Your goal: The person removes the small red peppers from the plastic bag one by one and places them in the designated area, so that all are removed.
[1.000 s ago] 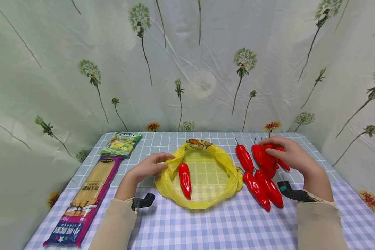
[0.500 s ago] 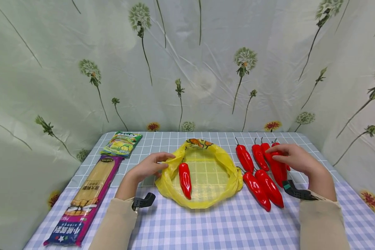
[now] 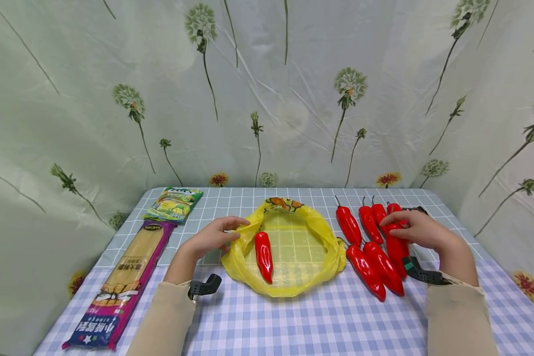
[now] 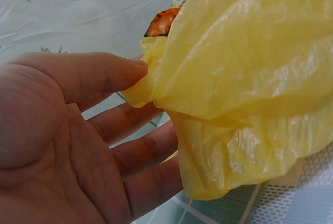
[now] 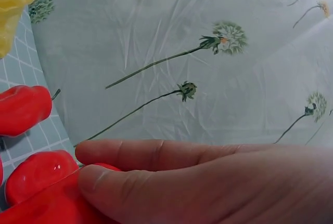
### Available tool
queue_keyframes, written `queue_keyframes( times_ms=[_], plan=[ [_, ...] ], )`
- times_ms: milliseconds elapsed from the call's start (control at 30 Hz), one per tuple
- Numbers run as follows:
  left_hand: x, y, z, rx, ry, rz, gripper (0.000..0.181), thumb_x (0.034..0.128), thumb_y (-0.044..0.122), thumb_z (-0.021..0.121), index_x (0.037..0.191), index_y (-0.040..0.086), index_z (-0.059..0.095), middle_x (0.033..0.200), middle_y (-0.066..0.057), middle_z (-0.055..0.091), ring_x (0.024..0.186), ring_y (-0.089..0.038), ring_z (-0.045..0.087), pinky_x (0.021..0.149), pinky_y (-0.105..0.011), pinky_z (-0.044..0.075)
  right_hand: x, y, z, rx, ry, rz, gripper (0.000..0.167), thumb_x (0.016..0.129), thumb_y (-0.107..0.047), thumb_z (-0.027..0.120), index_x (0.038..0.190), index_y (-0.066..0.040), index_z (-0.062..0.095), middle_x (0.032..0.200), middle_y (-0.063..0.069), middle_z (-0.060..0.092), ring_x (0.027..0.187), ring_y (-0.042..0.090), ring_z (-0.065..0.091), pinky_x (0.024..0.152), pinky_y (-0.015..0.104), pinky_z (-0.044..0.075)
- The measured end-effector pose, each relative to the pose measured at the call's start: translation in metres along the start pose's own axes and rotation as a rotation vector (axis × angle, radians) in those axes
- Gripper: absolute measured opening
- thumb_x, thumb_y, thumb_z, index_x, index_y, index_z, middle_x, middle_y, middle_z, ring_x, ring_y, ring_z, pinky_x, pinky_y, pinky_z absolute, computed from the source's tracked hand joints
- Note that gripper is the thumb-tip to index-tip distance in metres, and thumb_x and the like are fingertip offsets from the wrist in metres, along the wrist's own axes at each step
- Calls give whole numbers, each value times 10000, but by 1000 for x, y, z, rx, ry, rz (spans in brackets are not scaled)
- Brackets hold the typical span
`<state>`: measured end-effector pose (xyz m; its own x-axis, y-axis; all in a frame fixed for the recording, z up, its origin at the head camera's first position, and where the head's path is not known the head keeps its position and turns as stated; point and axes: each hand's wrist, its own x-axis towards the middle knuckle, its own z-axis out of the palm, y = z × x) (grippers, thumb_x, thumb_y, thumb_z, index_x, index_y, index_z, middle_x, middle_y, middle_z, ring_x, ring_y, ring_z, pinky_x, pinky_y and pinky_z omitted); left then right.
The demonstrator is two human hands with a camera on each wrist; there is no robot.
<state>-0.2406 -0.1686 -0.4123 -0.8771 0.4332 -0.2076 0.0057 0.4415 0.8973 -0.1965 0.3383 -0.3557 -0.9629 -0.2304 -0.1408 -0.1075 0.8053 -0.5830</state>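
My left hand (image 3: 215,236) pinches the left rim of a yellow plastic bag (image 3: 335,254), thumb inside and fingers outside, as the left wrist view shows. The bag (image 4: 244,68) stands with its mouth spread wide. A glossy red chili pepper (image 3: 263,257) lies inside it, left of the middle. Over on the right, my right hand (image 3: 420,230) holds another red chili pepper (image 3: 397,249) between thumb and fingers, low among several others. In the right wrist view, the thumb lies on this pepper (image 5: 57,206); its lower part is out of frame.
Several red peppers (image 3: 348,226) with dark stems lie right of the bag. A long pasta packet (image 3: 126,277) and a green-yellow packet (image 3: 173,205) lie at the left. Some dark object (image 3: 417,209) shows behind my right hand. A flowered curtain (image 3: 293,123) backs the table.
My right hand has shifted slightly right, bringing a pepper off the other peppers to their right side. The dark object behind it has come into view. My left hand and the bag stay put.
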Motion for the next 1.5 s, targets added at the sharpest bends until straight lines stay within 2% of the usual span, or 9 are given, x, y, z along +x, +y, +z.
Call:
queue_keyframes(
  times_ms=[233,467,967,1233,1500],
  plan=[
    [-1,0,1,0,7,-10,362,984,145,583,1341,196,610,1414,-99,557,1056,-253,564,757,-326,588,1,6,2,39,-38,54,342,918,-129,680,1221,20,631,1107,214,615,869,200,617,725,378,626],
    [0,-2,0,3,6,-18,362,984,155,588,1342,207,608,1439,-97,546,1091,-259,564,774,-336,594,2,6,2,54,-67,75,368,896,-159,712,1224,-6,647,1151,228,603,944,235,601,724,379,625],
    [0,-1,0,12,-3,-9,360,991,164,575,1347,210,603,1432,-94,547,1077,-258,562,777,-331,589,2,13,2,75,-125,138,342,888,-147,718,1195,-2,673,1120,208,615,922,219,613,739,384,627],
    [0,0,0,8,-1,-8,358,992,159,574,1346,211,604,1424,-91,554,1075,-256,567,787,-336,591,2,16,2,61,-137,116,282,886,-125,714,1144,-14,694,1100,167,646,976,233,599,745,406,627],
    [-1,2,1,7,7,-19,361,987,165,584,1344,217,607,1421,-86,558,1071,-252,565,779,-326,589,1,17,2,32,-129,95,255,874,-126,726,1105,-19,708,1071,149,675,963,232,601,732,421,626]
  ],
)
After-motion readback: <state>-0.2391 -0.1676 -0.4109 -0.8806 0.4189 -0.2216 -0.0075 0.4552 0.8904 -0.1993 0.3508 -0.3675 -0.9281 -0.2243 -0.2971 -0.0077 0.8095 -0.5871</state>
